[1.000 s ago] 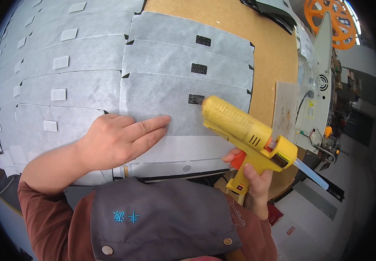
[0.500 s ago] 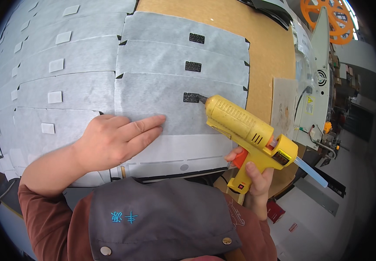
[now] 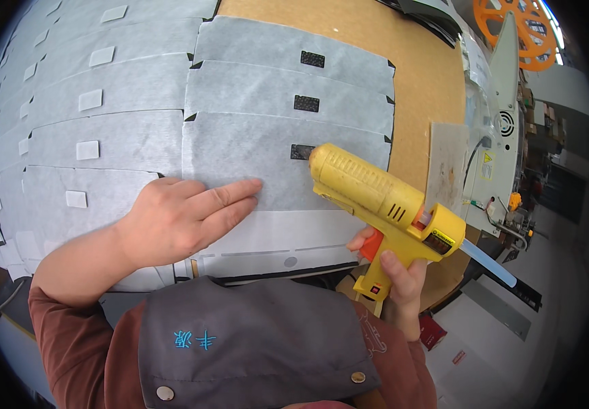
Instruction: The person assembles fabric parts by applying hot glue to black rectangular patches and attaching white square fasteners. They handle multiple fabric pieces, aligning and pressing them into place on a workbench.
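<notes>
Right hand (image 3: 404,278): grip is grasping yellow plastic glue gun (image 3: 380,192) | Gun: pointing its nose toward small black rectangle (image 3: 300,152) at ten o'clock | Left hand (image 3: 184,221): grip released, resting on pale-grey fabric-like sheet (image 3: 233,153)

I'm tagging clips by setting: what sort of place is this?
Probably a factory or workshop: a yellow hot glue gun in the right hand, pale sheets laid in rows on a brown worktop, and a machine near an orange reel.

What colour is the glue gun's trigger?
The trigger is orange-red; it shows best in the head view.
</notes>
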A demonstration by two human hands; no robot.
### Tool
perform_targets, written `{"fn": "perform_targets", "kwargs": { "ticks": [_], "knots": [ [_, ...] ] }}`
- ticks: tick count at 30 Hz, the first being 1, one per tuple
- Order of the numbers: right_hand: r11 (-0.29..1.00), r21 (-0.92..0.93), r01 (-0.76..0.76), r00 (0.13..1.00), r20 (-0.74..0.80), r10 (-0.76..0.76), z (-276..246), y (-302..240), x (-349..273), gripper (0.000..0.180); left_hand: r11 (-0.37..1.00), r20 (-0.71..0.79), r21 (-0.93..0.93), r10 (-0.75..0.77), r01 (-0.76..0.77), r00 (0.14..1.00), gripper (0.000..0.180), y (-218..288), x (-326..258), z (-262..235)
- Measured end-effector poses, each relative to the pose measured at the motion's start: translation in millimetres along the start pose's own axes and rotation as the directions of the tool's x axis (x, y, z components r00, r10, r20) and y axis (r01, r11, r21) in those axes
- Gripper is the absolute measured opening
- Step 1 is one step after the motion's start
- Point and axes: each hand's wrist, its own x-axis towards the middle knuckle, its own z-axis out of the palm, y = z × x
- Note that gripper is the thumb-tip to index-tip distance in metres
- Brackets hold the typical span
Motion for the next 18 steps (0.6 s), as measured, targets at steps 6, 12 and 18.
{"fn": "perform_targets", "kwargs": {
  "ticks": [6, 12, 18],
  "knots": [
    [1.0, 0.021, 0.001, 1.0, 0.013, -0.001, -1.0, 3.4, -2.0, 0.053, 1.0, -0.002, 0.004, 0.002, -0.002, 1.0, 0.023, 0.3, 0.0, 0.4],
    [1.0, 0.017, -0.01, 1.0, 0.027, 0.01, -3.8, 5.9, -8.2, 0.052, 1.0, -0.008, -0.003, -0.004, 0.004, 1.0, 0.023, 1.1, -0.6, 1.8],
    [1.0, 0.031, 0.0, 1.0, -0.03, 0.001, -10.0, 9.0, -16.1, 0.051, 1.0, -0.012, 0.0, 0.004, -0.004, 1.0, 0.023, -0.2, 0.2, 1.8]
  ]
}}
